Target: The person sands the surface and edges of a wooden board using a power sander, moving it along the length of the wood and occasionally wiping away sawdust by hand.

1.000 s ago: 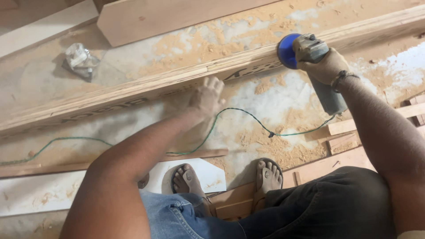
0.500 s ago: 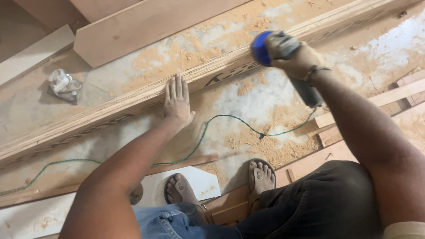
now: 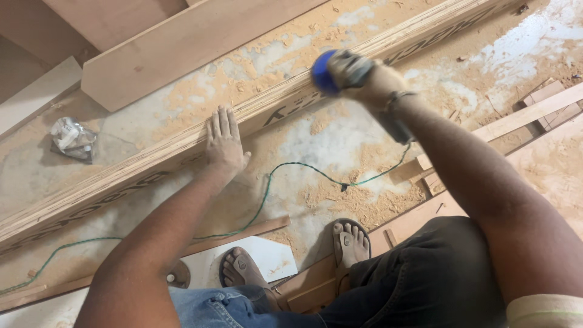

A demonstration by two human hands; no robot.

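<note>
Left hand (image 3: pixel 226 143) flat and open on the plank (image 3: pixel 182 143), right hand (image 3: pixel 376 82) clenched on the sander (image 3: pixel 331 71); looks stiff, heavy, dusty-slick, best gripped by its edges.

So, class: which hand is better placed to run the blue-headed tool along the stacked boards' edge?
Right: the right hand already grips the power tool over the stacked boards; the left hand lies flat there.

Single head-worn view, looking steeply down and forward from above the person's own arms. Close range: left hand (image 3: pixel 225 143) and right hand (image 3: pixel 373 82) fill mid-frame, feet at the lower edge, sawdust-covered floor (image 3: pixel 340 136) beyond. No second view.
</note>
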